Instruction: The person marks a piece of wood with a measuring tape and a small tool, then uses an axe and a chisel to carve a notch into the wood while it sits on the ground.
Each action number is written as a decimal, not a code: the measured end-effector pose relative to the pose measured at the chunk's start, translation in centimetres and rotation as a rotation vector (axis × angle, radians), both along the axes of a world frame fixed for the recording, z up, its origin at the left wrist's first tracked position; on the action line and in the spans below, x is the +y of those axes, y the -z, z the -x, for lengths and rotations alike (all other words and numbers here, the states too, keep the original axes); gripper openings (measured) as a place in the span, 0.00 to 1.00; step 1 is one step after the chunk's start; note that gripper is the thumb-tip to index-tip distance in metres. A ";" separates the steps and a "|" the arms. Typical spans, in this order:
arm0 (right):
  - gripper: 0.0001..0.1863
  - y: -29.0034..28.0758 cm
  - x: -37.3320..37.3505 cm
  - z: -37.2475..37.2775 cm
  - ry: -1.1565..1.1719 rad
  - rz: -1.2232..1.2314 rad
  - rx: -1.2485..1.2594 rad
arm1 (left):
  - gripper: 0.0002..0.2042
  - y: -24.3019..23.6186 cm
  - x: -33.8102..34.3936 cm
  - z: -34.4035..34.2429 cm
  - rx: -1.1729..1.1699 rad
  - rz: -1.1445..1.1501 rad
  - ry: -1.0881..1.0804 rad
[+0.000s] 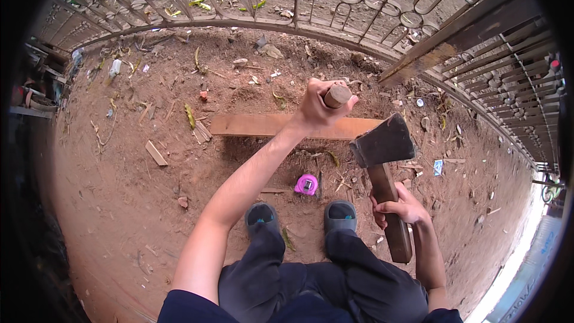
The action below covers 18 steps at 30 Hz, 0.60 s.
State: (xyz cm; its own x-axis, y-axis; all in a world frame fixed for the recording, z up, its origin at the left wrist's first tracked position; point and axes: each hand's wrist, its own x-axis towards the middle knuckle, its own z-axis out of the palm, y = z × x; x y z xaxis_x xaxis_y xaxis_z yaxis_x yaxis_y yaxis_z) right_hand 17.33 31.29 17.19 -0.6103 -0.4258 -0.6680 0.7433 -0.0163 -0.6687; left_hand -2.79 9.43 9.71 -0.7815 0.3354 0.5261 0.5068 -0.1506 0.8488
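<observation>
My left hand (315, 106) is closed around the top of a round wooden stick (338, 95), held upright over a flat wooden plank (251, 125) lying on the dirt. My right hand (399, 207) grips the wooden handle of a hatchet (382, 143); its dark steel head is raised just right of the stick, above the plank's right end. A pink tape measure (306, 184) lies on the ground in front of my feet, which wear grey slippers (339, 215).
A curved ornate metal fence (251, 21) rings the far side of the dirt patch. A wooden beam (454, 42) leans against it at the right. Small wood offcuts (156, 153), leaves and litter are scattered over the soil.
</observation>
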 end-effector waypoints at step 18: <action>0.07 -14.1 -6.6 11.1 0.131 -0.240 0.737 | 0.11 2.0 -1.1 0.1 -0.048 -0.085 -0.091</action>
